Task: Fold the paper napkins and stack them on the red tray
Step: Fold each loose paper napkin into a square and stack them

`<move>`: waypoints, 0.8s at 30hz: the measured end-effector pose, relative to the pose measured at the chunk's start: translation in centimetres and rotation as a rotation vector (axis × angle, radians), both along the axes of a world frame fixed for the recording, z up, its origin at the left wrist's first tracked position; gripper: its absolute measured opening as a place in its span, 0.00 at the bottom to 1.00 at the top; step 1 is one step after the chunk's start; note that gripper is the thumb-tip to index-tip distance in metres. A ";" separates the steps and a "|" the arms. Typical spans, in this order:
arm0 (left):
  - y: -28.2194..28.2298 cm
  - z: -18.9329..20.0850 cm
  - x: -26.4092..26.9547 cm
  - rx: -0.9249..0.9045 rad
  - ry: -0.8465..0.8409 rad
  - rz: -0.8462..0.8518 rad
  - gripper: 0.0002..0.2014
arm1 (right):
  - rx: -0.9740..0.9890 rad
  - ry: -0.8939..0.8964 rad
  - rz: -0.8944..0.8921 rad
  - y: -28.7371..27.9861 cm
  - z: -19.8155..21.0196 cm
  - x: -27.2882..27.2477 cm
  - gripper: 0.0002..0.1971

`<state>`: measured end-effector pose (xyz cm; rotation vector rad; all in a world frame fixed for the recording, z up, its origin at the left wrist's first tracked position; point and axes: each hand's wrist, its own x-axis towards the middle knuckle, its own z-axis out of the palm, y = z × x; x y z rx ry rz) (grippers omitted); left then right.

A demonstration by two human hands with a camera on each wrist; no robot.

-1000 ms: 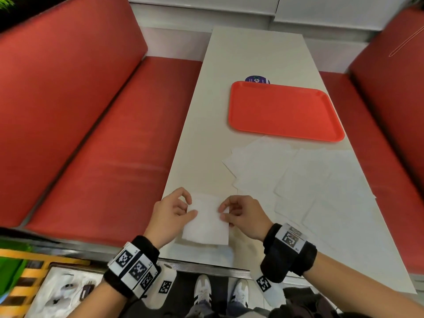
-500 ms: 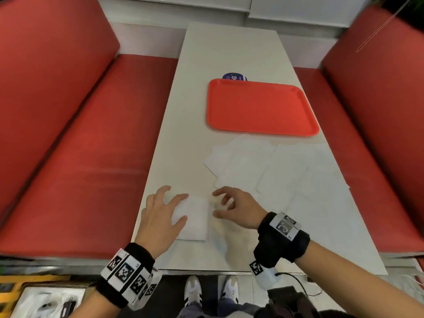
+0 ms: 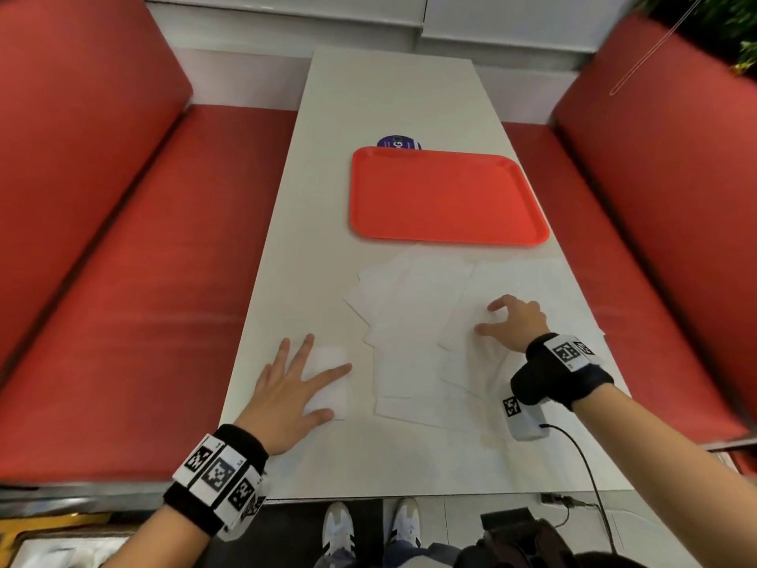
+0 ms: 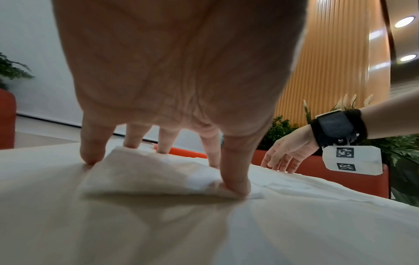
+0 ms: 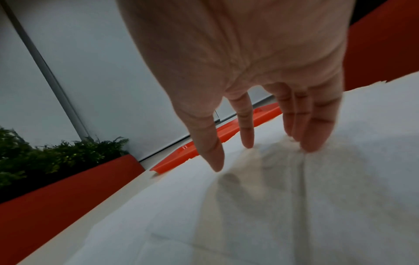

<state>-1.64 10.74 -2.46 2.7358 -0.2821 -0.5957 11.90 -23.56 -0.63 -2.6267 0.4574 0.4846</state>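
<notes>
A small folded white napkin (image 3: 329, 383) lies near the table's front left. My left hand (image 3: 295, 387) rests flat on it with straight, spread fingers (image 4: 235, 182) pressing its edges (image 4: 145, 177). Several unfolded white napkins (image 3: 413, 321) lie overlapping to the right. My right hand (image 3: 510, 321) touches one of them with its fingertips (image 5: 312, 143), fingers nearly straight. The red tray (image 3: 444, 196) sits beyond the napkins with nothing on it; its rim (image 5: 226, 134) shows in the right wrist view.
The long white table (image 3: 389, 96) runs between two red bench seats (image 3: 135, 280) (image 3: 655, 239). A round blue sticker (image 3: 398, 142) peeks out behind the tray. A cable (image 3: 590, 477) hangs from the right wrist unit over the front edge.
My right hand left the folded napkin and moved right onto the spread napkins. My left hand went from pinching the folded napkin to pressing it flat.
</notes>
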 end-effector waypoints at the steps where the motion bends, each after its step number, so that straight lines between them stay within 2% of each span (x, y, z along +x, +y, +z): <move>1: 0.0 0.1 0.2 -0.004 0.006 0.003 0.31 | -0.018 0.005 -0.017 0.2 0.0 0.2 0.27; 4: -0.1 0.2 0.3 -0.011 0.022 0.008 0.31 | -0.042 0.010 -0.075 0.5 -0.1 0.6 0.28; 8: -0.1 0.3 0.3 -0.016 0.030 0.017 0.32 | 0.033 -0.018 -0.092 0.5 0.0 0.9 0.27; 16: 0.0 0.7 0.0 -0.018 0.018 0.016 0.32 | 0.199 -0.249 -0.164 0.2 0.4 0.0 0.17; 21: -0.8 2.0 -0.2 -0.042 -0.126 0.000 0.34 | 0.501 -0.369 -0.238 0.0 1.4 -1.9 0.14; 24: -2.1 3.4 0.4 -0.196 -0.172 -0.078 0.34 | 0.793 -0.340 -0.244 0.7 2.8 -3.7 0.14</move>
